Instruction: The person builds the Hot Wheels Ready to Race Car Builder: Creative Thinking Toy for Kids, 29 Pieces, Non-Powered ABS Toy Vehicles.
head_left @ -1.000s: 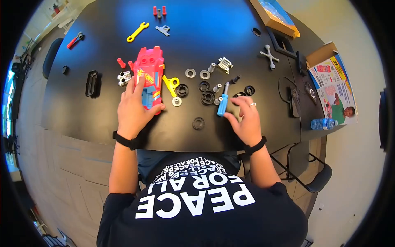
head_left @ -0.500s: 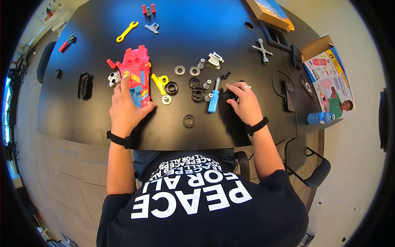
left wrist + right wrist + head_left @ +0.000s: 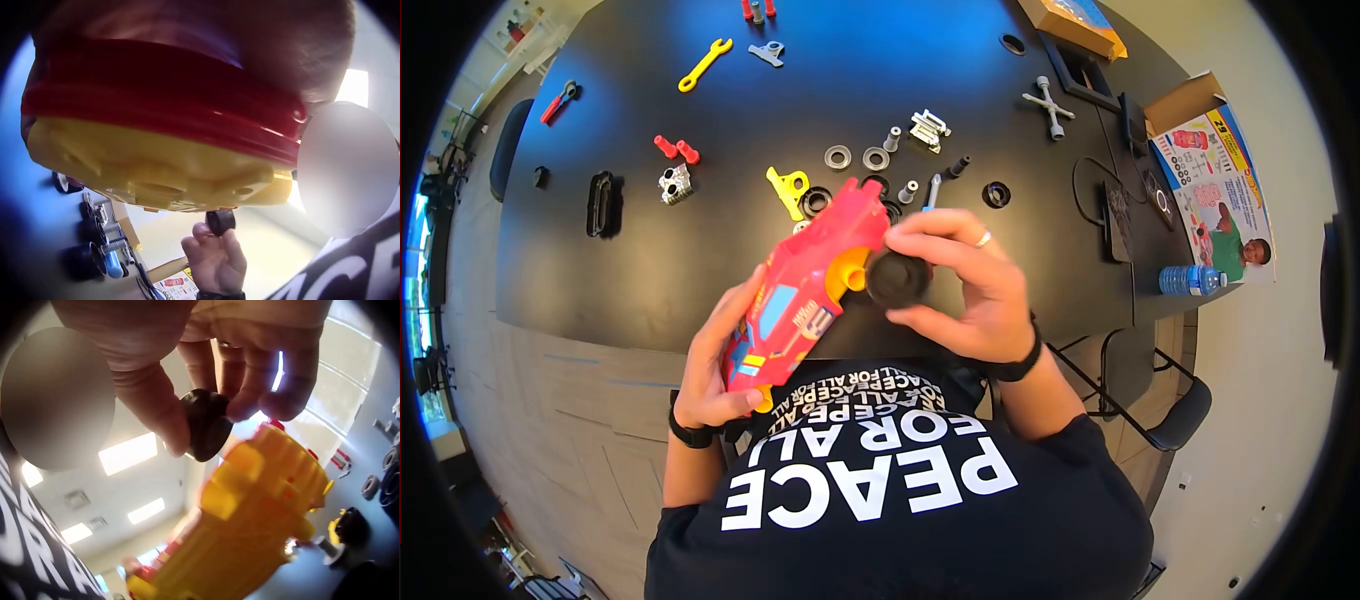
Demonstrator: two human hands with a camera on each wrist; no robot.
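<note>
Holding red car point(image 3: 810, 262) in left grip point(image 3: 705, 370), curled round near end, lifted off surface point(image 3: 655, 290), tilted toward 1 o'clock. Pinching black wheel point(image 3: 898, 281) in right grip point(image 3: 990, 300), at 3 o'clock of yellow hub point(image 3: 853, 278); can't tell if touching. Worth bracing car, squaring wheel to hub, pressing straight toward 10 o'clock.

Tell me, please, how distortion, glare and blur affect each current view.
Head view: fisheye curvature bows the black table, whose far side catches bluish glare, and the black toy wheel is blurred; left wrist: the toy car looks soft; right wrist: ceiling lights blow out white.
</note>
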